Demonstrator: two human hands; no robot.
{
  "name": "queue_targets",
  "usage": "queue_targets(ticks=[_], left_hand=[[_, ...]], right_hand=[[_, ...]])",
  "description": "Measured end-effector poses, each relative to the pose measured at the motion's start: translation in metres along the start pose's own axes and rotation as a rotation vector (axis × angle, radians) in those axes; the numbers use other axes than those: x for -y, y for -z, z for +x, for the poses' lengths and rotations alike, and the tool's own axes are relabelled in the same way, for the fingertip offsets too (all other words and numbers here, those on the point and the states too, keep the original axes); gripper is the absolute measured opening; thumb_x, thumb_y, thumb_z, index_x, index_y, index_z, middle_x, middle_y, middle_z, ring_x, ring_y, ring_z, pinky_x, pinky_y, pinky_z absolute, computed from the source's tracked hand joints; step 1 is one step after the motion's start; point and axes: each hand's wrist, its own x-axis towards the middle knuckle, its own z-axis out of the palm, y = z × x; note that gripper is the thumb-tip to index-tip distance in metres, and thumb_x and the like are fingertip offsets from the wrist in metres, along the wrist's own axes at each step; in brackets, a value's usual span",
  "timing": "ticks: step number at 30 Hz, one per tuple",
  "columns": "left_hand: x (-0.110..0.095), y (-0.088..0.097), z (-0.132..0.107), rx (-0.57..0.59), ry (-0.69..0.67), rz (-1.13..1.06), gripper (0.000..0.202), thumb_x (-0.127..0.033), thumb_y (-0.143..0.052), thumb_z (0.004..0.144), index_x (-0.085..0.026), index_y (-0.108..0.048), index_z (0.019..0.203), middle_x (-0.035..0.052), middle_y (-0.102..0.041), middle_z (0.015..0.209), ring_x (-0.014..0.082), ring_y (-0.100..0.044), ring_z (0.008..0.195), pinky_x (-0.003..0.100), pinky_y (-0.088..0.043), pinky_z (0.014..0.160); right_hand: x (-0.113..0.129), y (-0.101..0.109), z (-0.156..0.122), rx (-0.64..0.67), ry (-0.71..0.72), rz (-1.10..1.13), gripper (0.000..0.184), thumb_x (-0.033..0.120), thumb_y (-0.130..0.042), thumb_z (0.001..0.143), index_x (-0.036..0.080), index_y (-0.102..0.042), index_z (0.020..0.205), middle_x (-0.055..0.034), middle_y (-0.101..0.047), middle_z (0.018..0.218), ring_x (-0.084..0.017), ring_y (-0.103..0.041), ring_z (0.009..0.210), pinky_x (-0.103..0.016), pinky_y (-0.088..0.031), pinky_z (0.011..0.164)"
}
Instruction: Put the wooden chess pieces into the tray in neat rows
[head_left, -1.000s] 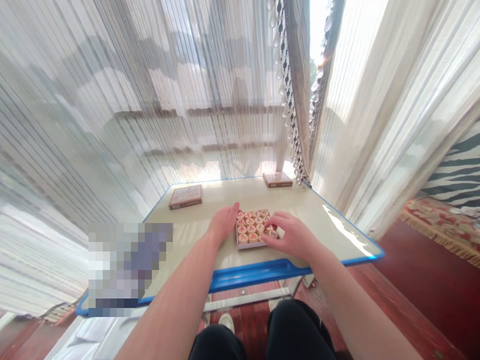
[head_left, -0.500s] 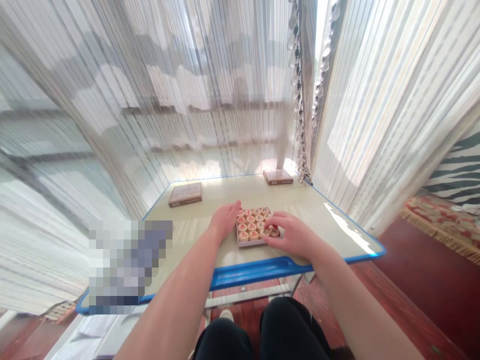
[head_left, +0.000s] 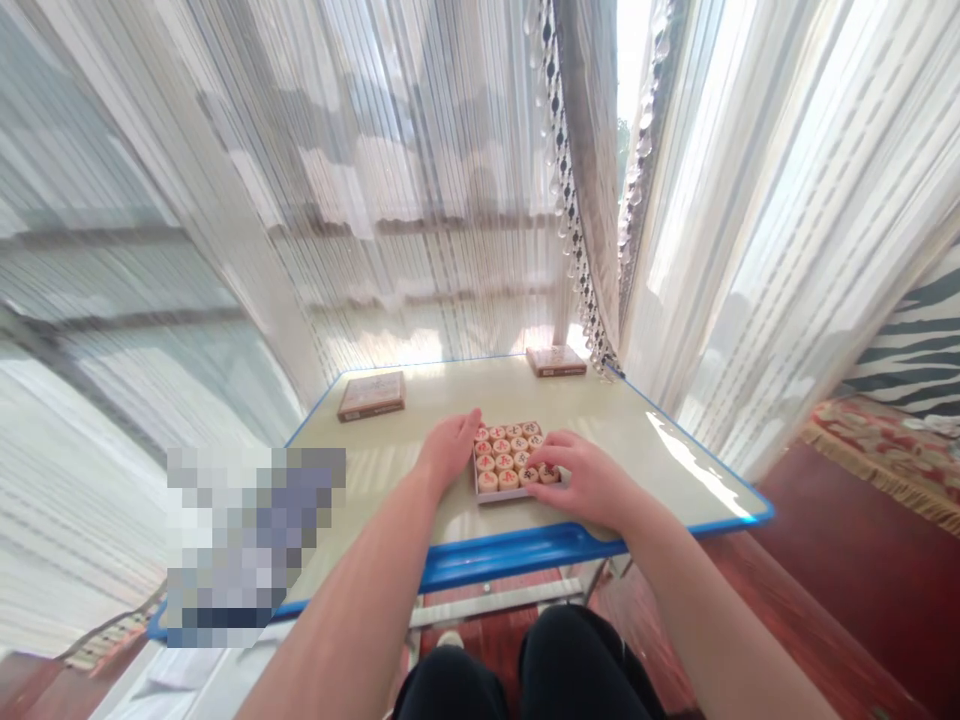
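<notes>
A shallow white tray (head_left: pixel 496 495) of round wooden chess pieces (head_left: pixel 504 455) with red and dark characters lies on the beige table (head_left: pixel 660 440). My left hand (head_left: pixel 448 447) rests flat against the tray's left side, fingers stretched out. My right hand (head_left: pixel 586 477) lies over the tray's right side, its curled fingertips on the pieces at the front right. Part of the tray is hidden under that hand.
A brown flat box (head_left: pixel 370 394) lies at the table's far left, another box (head_left: pixel 556 360) at the far right by the beaded curtain (head_left: pixel 577 230). The table has a blue rim (head_left: pixel 517 552). Sheer curtains surround it. My knees are below the front edge.
My right hand has settled lower onto the pieces at the tray's right front. My left hand stays at the tray's left side. The head view shifted slightly.
</notes>
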Motion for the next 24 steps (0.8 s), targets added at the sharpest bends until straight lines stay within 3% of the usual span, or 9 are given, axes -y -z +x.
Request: queue_targets(ticks=[4, 6, 10, 13, 16, 24], left_hand=[[-0.002, 0.000, 0.000, 0.003, 0.014, -0.012, 0.053, -0.049, -0.024, 0.088, -0.019, -0.066, 0.079, 0.0071, -0.069, 0.085, 0.0222, -0.061, 0.083, 0.031, -0.041, 0.076], [-0.004, 0.001, 0.000, 0.012, 0.021, -0.009, 0.053, -0.049, -0.023, 0.088, -0.019, -0.066, 0.079, 0.0077, -0.069, 0.086, 0.0225, -0.060, 0.084, 0.032, -0.041, 0.077], [-0.006, 0.003, -0.005, -0.020, 0.004, 0.005, 0.048, -0.047, -0.025, 0.088, -0.019, -0.064, 0.088, 0.0080, -0.068, 0.091, 0.0226, -0.059, 0.088, 0.033, -0.041, 0.080], [-0.005, 0.004, -0.009, -0.034, -0.022, -0.029, 0.041, -0.045, -0.031, 0.086, -0.020, -0.059, 0.103, 0.0061, -0.066, 0.101, 0.0218, -0.057, 0.096, 0.033, -0.041, 0.085], [-0.003, 0.004, -0.011, -0.046, -0.012, -0.067, 0.039, -0.040, -0.032, 0.085, -0.020, -0.057, 0.108, 0.0059, -0.065, 0.105, 0.0216, -0.056, 0.101, 0.034, -0.040, 0.090], [0.003, 0.004, -0.011, -0.064, 0.015, -0.144, 0.037, -0.037, -0.034, 0.083, -0.022, -0.062, 0.102, 0.0054, -0.066, 0.105, 0.0220, -0.056, 0.104, 0.035, -0.041, 0.094]], right_hand=[[0.000, 0.003, -0.001, 0.003, -0.017, 0.029, 0.019, 0.033, -0.062, 0.074, 0.021, -0.067, 0.088, -0.0059, -0.058, 0.090, -0.020, -0.055, 0.088, -0.033, -0.044, 0.082], [-0.002, 0.004, -0.001, -0.008, -0.038, 0.050, 0.027, 0.035, -0.063, 0.073, 0.022, -0.065, 0.097, -0.0064, -0.057, 0.096, -0.021, -0.053, 0.095, -0.035, -0.043, 0.086], [-0.010, 0.001, -0.002, 0.008, -0.113, 0.045, 0.075, 0.042, -0.070, 0.062, 0.024, -0.042, 0.130, -0.0094, -0.044, 0.126, -0.026, -0.038, 0.119, -0.042, -0.033, 0.101], [-0.018, -0.004, -0.003, 0.061, -0.201, 0.028, 0.099, 0.046, -0.073, 0.057, 0.021, -0.025, 0.140, -0.0127, -0.035, 0.137, -0.029, -0.029, 0.127, -0.045, -0.027, 0.105], [-0.023, -0.007, -0.003, 0.098, -0.245, 0.048, 0.102, 0.047, -0.072, 0.058, 0.017, -0.022, 0.142, -0.0148, -0.040, 0.134, -0.031, -0.033, 0.124, -0.047, -0.028, 0.104], [-0.024, -0.006, -0.002, 0.097, -0.216, 0.060, 0.093, 0.046, -0.071, 0.059, 0.019, -0.030, 0.139, -0.0119, -0.046, 0.132, -0.031, -0.038, 0.122, -0.045, -0.031, 0.102]])
